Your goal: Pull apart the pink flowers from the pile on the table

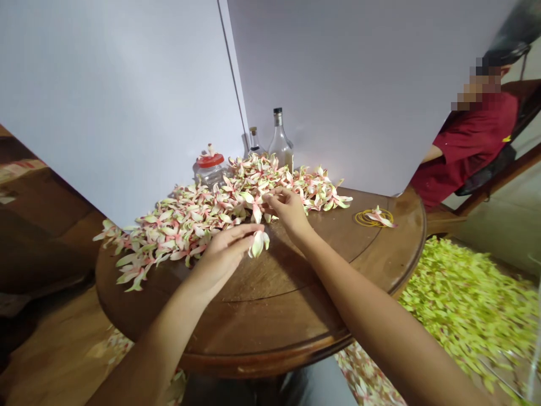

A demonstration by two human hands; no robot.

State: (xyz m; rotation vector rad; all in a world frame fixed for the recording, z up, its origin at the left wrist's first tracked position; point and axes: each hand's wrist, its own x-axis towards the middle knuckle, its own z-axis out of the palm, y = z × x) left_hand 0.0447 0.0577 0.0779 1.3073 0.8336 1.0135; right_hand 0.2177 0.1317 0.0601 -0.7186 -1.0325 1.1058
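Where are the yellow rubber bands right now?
In the head view, the yellow rubber bands lie on the round wooden table near its right edge, right of the right hand, with one pink-and-green flower on them.

Round wooden counter (296, 316) beneath the hands. Plain white walls (127, 84) meet in a corner beyond them. Wooden floor (54, 349) lies lower left.

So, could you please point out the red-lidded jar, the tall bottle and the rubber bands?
Red-lidded jar (210, 160): head view, on the red lid.
Tall bottle (280, 144): head view, on the glass shoulder.
Rubber bands (362, 218): head view, on the yellow loops' left side.
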